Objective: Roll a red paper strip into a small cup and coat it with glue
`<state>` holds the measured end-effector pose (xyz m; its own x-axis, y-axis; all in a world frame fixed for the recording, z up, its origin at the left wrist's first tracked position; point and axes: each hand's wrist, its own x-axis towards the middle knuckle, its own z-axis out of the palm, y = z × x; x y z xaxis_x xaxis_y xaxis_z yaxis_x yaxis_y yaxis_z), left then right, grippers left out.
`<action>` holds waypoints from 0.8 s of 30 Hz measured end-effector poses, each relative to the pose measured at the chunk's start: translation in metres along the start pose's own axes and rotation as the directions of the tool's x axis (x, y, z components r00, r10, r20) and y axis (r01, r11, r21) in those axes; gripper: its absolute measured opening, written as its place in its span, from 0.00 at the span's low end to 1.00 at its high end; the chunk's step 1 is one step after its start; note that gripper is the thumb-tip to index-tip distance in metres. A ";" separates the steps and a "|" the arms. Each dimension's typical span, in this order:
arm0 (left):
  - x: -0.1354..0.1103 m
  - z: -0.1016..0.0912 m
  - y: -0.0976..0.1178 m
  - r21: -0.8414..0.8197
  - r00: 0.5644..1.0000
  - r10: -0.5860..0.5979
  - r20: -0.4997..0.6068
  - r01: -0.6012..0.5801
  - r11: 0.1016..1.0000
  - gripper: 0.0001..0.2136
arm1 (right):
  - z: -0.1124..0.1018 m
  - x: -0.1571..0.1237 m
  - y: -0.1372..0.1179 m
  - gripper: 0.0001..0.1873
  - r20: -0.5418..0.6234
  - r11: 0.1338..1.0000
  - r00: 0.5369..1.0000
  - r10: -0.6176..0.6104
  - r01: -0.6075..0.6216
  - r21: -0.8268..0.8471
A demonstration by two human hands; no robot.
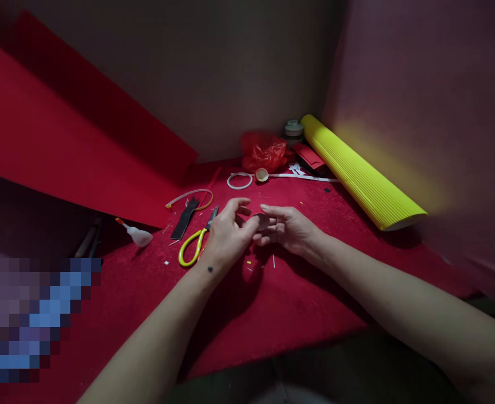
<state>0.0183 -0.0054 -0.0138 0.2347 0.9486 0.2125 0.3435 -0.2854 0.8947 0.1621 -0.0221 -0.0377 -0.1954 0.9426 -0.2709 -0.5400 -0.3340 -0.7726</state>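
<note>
Over the red cloth, both hands meet at a small round, dull-coloured disc (263,222), whose material I cannot make out. The thumb of my left hand (229,231) presses on its near left side, with the other fingers curled above. My right hand (288,229) has its fingers bent around and behind the disc from the right, its thumb raised at the top. Part of the disc is hidden by the fingers. Close to my left wrist lie yellow-handled scissors (192,247), partly covered by that hand. A black strip (185,220) rests just beyond them.
Red sheets (83,129) lean at the left above a glue bottle (139,235). A yellow corrugated roll (361,174) lies at the right. Toward the back are a white ring (239,180), a small round piece (261,175), a red plastic bag (264,151) and a lidded jar (293,129).
</note>
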 end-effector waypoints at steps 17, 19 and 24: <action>0.008 -0.013 0.002 -0.625 0.837 -0.339 0.429 0.546 0.557 0.14 | -0.002 -0.005 0.008 0.26 0.220 0.426 0.625 -0.749 0.709 -0.562; 0.008 -0.013 0.003 -0.649 0.819 -0.338 0.465 0.574 0.499 0.11 | -0.003 -0.005 0.009 0.27 0.250 0.341 0.582 -0.774 0.715 -0.610; 0.007 -0.012 0.002 -0.716 0.814 -0.311 0.490 0.580 0.389 0.07 | -0.004 -0.006 0.009 0.28 0.292 0.295 0.550 -0.782 0.740 -0.604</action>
<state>0.0101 0.0020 -0.0058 0.5301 0.7938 -0.2982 -0.3812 0.5372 0.7524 0.1614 -0.0308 -0.0456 0.0754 0.7787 0.6228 0.1906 0.6018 -0.7755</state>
